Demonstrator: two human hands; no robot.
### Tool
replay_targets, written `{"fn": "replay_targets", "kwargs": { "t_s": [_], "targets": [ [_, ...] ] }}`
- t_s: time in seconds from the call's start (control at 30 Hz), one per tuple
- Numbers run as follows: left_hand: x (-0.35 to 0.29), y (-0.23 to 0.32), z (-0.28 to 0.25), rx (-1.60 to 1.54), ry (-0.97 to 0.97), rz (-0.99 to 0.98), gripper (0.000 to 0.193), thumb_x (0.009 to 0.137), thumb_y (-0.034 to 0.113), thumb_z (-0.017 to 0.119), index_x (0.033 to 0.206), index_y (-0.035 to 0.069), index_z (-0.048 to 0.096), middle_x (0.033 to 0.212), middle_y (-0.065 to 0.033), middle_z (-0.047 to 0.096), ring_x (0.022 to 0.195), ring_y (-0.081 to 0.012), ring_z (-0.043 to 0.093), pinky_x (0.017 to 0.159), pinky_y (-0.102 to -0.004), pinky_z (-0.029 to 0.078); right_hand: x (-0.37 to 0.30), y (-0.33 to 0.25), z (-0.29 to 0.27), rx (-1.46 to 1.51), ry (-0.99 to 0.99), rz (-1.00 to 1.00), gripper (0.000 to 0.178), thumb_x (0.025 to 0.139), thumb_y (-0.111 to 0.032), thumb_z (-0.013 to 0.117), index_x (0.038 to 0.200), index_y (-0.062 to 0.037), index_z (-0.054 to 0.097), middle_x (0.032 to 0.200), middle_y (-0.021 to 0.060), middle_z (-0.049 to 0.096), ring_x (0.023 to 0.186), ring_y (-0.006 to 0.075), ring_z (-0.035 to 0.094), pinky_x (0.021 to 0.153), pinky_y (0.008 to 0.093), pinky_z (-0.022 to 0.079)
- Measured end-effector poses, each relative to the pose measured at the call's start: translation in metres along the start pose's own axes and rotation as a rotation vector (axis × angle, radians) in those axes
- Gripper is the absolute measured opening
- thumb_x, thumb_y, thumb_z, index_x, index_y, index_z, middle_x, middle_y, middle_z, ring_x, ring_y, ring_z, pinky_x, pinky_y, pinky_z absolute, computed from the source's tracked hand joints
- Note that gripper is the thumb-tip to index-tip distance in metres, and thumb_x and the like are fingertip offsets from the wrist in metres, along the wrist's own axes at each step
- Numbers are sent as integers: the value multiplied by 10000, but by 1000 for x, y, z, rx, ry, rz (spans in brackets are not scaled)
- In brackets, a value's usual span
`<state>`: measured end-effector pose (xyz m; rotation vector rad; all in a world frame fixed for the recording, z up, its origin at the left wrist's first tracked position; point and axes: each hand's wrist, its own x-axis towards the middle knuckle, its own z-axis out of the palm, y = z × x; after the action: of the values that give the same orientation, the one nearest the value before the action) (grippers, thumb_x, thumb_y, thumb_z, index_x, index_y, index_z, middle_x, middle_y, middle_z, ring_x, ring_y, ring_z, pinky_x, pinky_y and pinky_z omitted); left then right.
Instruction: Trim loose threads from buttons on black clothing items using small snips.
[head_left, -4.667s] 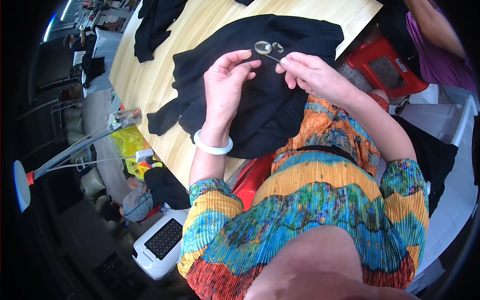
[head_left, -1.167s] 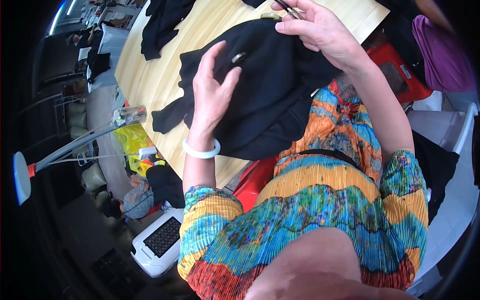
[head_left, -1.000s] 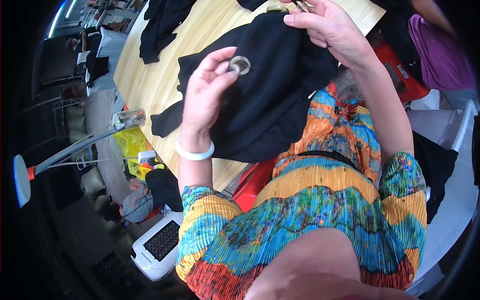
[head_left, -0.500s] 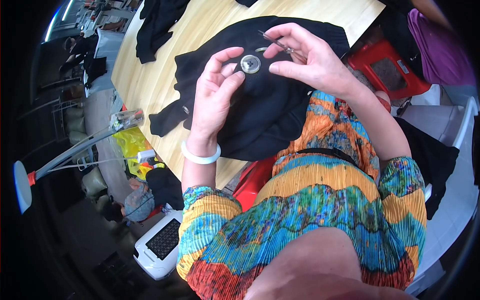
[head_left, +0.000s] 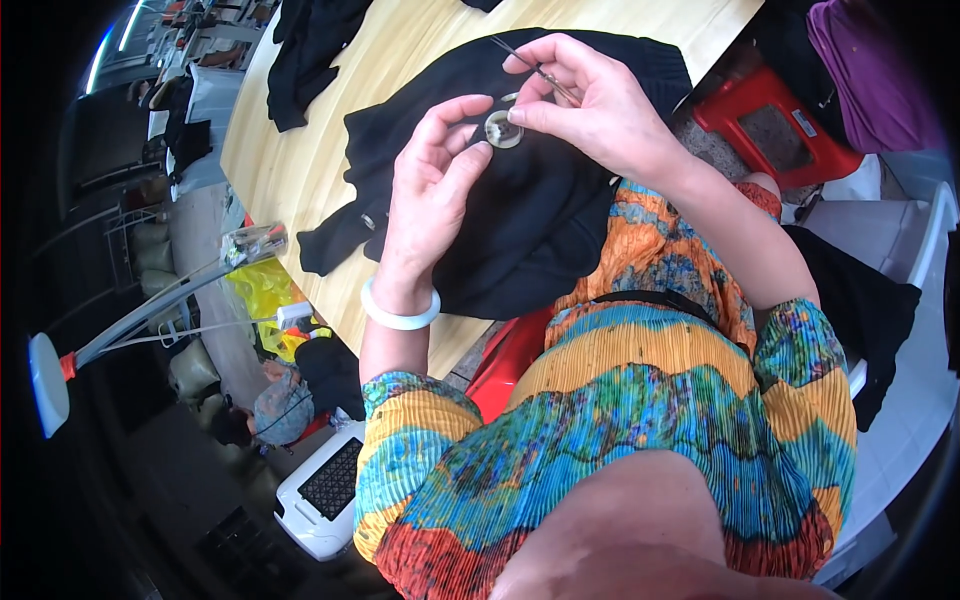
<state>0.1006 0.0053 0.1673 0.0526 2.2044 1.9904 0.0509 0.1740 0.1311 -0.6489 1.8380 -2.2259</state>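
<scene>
A large round grey-green button (head_left: 503,130) with a dark centre is over the black knit garment (head_left: 540,220) spread on the table. My left hand (head_left: 432,180), with a white bangle at the wrist, pinches the button's left edge with its thumb and fingers. In my right hand (head_left: 600,110) lies a slim dark metal tool (head_left: 540,70), like small scissors or tweezers, its narrow tips pointing up and left. The right thumb tip touches the button's upper right. Just above, a second pale button (head_left: 510,97) shows edge-on. Whether thread runs through the first button cannot be made out.
The pale wooden table (head_left: 260,150) also bears another dark garment (head_left: 310,60) at the far left. A lamp arm (head_left: 150,300) stands at its left edge. On the right are a red plastic stool (head_left: 775,130) and a white bin (head_left: 920,330) with black cloth over its rim.
My right hand has moved left and slightly up with the metal tool, bringing its thumb from beside the button onto it. The button has tilted; the left hand has kept its pinch.
</scene>
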Motion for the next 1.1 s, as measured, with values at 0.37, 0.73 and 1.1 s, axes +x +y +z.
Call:
{"fn": "replay_targets", "kwargs": {
  "t_s": [0.37,0.73,1.1],
  "targets": [
    [11,7,-13,-120,11,-79,272,820,22,454,1081,11,531,871,-14,585,821,-58,518,771,-180,386,-8,27,-16,-125,123,-17,362,827,-230,574,1067,19,464,814,59,569,736,102,544,697,225,431],
    [17,14,-13,182,33,-41,321,743,70,668,1047,13,579,812,-5,594,743,-56,542,704,-176,439,-29,20,-10,-335,51,-50,262,822,-227,562,974,-28,486,685,73,562,609,176,542,579,286,421],
    [21,5,-17,732,80,209,199,722,87,633,920,63,636,744,-59,558,684,-150,555,647,-250,445,-28,13,-13,-361,-50,67,238,858,-158,522,1037,-10,471,760,23,534,702,68,497,638,214,410]
  ]
}}
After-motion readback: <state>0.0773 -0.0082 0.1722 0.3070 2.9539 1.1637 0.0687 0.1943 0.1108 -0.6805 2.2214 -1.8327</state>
